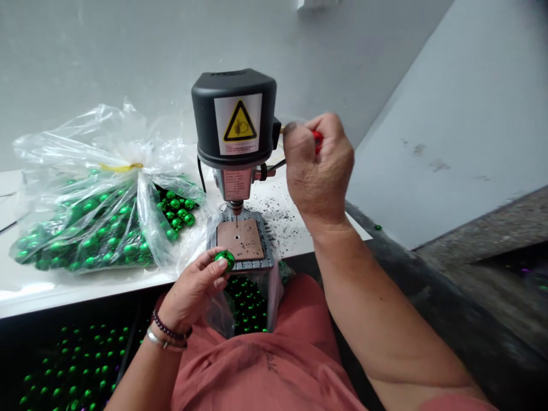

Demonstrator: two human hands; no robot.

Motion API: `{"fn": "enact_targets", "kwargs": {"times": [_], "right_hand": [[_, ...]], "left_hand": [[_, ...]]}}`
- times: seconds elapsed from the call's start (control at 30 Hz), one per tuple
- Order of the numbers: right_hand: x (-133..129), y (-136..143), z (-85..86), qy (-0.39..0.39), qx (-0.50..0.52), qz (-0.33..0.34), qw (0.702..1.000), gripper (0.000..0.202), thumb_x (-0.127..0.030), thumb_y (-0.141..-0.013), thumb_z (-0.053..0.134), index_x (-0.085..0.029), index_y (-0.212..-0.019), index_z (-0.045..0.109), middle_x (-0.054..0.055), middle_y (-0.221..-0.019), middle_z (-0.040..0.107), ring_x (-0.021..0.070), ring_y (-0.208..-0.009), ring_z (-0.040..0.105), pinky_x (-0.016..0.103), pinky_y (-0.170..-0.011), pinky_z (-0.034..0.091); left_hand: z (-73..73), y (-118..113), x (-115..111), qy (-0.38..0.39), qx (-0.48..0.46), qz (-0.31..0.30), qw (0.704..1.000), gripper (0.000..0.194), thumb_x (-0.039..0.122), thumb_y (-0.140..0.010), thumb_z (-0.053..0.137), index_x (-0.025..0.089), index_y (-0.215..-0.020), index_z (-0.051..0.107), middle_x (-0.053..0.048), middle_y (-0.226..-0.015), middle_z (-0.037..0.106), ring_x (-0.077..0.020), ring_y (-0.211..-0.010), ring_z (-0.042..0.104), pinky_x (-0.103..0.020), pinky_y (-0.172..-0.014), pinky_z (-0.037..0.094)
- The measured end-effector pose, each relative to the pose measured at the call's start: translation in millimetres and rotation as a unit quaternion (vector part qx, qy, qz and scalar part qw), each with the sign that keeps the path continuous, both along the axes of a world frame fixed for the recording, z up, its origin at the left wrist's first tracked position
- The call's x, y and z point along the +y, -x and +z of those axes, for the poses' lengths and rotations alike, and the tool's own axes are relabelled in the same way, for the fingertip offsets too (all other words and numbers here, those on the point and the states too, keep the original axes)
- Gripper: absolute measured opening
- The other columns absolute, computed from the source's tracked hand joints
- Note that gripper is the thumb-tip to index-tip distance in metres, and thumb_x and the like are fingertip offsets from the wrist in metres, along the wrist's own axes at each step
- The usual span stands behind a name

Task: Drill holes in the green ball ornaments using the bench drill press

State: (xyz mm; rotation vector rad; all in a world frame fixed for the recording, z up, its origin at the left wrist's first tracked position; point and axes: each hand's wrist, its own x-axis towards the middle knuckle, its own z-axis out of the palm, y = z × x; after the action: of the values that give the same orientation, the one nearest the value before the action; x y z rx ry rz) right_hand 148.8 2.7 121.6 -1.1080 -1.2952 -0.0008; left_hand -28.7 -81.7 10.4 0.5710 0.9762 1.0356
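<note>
A shiny green ball [225, 260] is pinched between the thumb and fingers of my left hand [204, 278], at the front edge of a small drill press [234, 117]. My right hand [319, 162] is wrapped round the press's lever, whose red knob [317, 141] shows between the fingers. Under the chuck, a thin drill bit [237, 220] points down at a brown board [242, 246] with a small hole in it. Dark shavings lie on the board. I cannot tell from this frame whether the bit is turning.
On the white table [25, 294] at left, a torn clear plastic bag [124, 228] holds many green balls. More green balls [68, 365] fill a dark container at lower left, and others lie in a bag [246, 305] below the press. Shavings [291, 222] litter the table at right.
</note>
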Motion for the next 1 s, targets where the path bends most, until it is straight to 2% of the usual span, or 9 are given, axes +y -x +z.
{"fn": "enact_targets", "kwargs": {"times": [0.17, 0.33, 0.5, 0.7, 0.87, 1.0], "right_hand": [[23.1, -1.2, 23.7, 0.050, 0.014, -0.001, 0.999, 0.030, -0.033, -0.080, 0.044, -0.018, -0.060, 0.028, -0.007, -0.055, 0.025, 0.0040, -0.056, 0.022, 0.020, -0.058, 0.024], [42.7, -1.6, 30.4, 0.063, 0.022, 0.009, 0.998, 0.033, -0.037, -0.080, 0.043, -0.018, -0.058, 0.026, -0.006, -0.056, 0.021, 0.0048, -0.056, 0.020, 0.021, -0.055, 0.021], [52.1, -1.3, 30.1, 0.073, 0.025, 0.010, 0.997, 0.036, -0.038, -0.081, 0.044, -0.018, -0.057, 0.025, -0.006, -0.056, 0.021, 0.0048, -0.056, 0.019, 0.020, -0.053, 0.021], [54.1, -2.1, 32.8, 0.071, 0.019, 0.009, 0.997, 0.040, -0.038, -0.083, 0.046, -0.018, -0.056, 0.022, -0.007, -0.055, 0.019, 0.0047, -0.055, 0.019, 0.021, -0.053, 0.020], [55.4, -5.1, 32.9, 0.075, 0.017, 0.050, 0.996, 0.043, -0.042, -0.083, 0.048, -0.018, -0.057, 0.022, -0.008, -0.053, 0.022, 0.0037, -0.054, 0.022, 0.020, -0.054, 0.023], [57.7, -7.2, 30.8, 0.067, 0.008, 0.074, 0.995, 0.043, -0.050, -0.083, 0.041, -0.018, -0.059, 0.025, -0.008, -0.054, 0.028, 0.0028, -0.055, 0.027, 0.019, -0.055, 0.027]], "left_hand": [[7.4, 0.5, 27.1, -0.059, 0.069, 0.020, 0.996, 0.032, 0.022, -0.062, 0.076, 0.015, -0.089, 0.061, -0.001, -0.083, 0.063, -0.0113, -0.076, 0.061, -0.023, -0.068, 0.049], [6.5, -7.3, 50.7, -0.094, 0.197, 0.014, 0.976, 0.036, 0.032, -0.065, 0.072, 0.015, -0.096, 0.064, -0.001, -0.082, 0.065, -0.0081, -0.068, 0.057, -0.020, -0.064, 0.045], [-6.0, -12.0, 70.1, -0.126, 0.300, -0.003, 0.946, 0.040, 0.038, -0.064, 0.070, 0.013, -0.095, 0.067, -0.003, -0.084, 0.068, -0.0130, -0.075, 0.059, -0.024, -0.069, 0.045], [-20.3, -16.7, 81.3, -0.118, 0.368, -0.023, 0.922, 0.043, 0.039, -0.064, 0.067, 0.017, -0.101, 0.066, -0.005, -0.089, 0.070, -0.0166, -0.078, 0.063, -0.027, -0.071, 0.048], [-19.6, -22.2, 85.1, -0.141, 0.463, -0.028, 0.875, 0.039, 0.035, -0.066, 0.065, 0.018, -0.102, 0.067, -0.004, -0.091, 0.071, -0.0171, -0.082, 0.063, -0.027, -0.074, 0.047], [-17.8, -23.7, 84.3, -0.147, 0.537, -0.050, 0.829, 0.043, 0.035, -0.067, 0.064, 0.019, -0.108, 0.066, -0.003, -0.088, 0.070, -0.0191, -0.081, 0.062, -0.028, -0.072, 0.046]]}}
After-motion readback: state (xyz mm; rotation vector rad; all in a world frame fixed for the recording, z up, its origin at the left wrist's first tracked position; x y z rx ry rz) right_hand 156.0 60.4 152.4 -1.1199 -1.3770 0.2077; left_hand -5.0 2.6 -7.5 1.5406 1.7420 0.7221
